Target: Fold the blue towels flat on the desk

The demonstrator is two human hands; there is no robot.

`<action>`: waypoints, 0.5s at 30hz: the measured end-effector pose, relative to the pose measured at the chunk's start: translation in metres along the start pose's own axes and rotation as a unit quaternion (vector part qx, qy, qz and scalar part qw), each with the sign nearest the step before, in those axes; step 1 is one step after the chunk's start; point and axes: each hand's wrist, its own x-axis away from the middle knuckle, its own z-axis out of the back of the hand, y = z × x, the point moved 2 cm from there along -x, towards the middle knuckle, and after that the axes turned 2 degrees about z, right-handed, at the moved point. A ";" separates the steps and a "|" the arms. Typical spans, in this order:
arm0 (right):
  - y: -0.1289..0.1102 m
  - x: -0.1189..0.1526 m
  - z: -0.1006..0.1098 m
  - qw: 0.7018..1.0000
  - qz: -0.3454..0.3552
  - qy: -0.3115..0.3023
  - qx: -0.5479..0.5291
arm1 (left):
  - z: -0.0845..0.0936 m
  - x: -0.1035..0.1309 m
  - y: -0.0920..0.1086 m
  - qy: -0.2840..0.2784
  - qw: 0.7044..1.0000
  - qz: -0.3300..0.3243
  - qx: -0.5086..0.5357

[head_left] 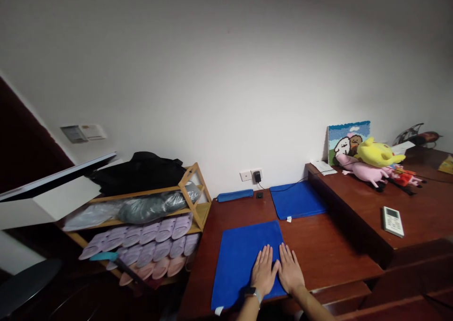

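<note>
A blue cloth [237, 259] lies spread flat near the front of the reddish-brown desk [318, 259], a white tag at its lower left corner. Palm down, my left hand [264, 270] rests on its right part, fingers stretched out; a watch is on that wrist. Beside it my right hand [290, 269] lies flat at the cloth's right edge, partly over the wood. The thumbs meet or nearly meet. Behind the hands is a second blue cloth [297, 200], also flat. A narrow folded blue cloth [235, 196] sits against the wall.
On the raised right section are a white remote control [392, 221], plush toys [368, 171] and a dog picture [348, 144]. A black plug [257, 175] sits in the wall socket, its cord trailing right. Left of the desk stands a wooden rack [201, 212] with slippers [163, 250] and a black bag [141, 174].
</note>
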 end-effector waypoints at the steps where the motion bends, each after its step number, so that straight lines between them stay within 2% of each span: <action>1: 0.000 0.000 0.000 1.000 -0.004 0.003 -0.003 | 0.002 0.007 -0.012 -0.004 1.000 0.013 -0.007; 7: 0.001 -0.001 -0.005 1.000 -0.010 0.015 -0.013 | 0.027 0.076 -0.119 0.016 0.985 0.166 -0.050; 9: 0.001 -0.002 -0.007 1.000 -0.011 0.022 -0.015 | 0.032 0.095 -0.144 0.031 0.977 0.203 -0.061; 12: 0.000 -0.004 -0.006 1.000 -0.007 0.017 -0.002 | 0.034 0.109 -0.158 0.045 0.972 0.220 -0.067; 15: 0.000 0.000 -0.003 1.000 -0.004 0.010 0.010 | 0.035 0.109 -0.153 0.044 0.971 0.228 -0.064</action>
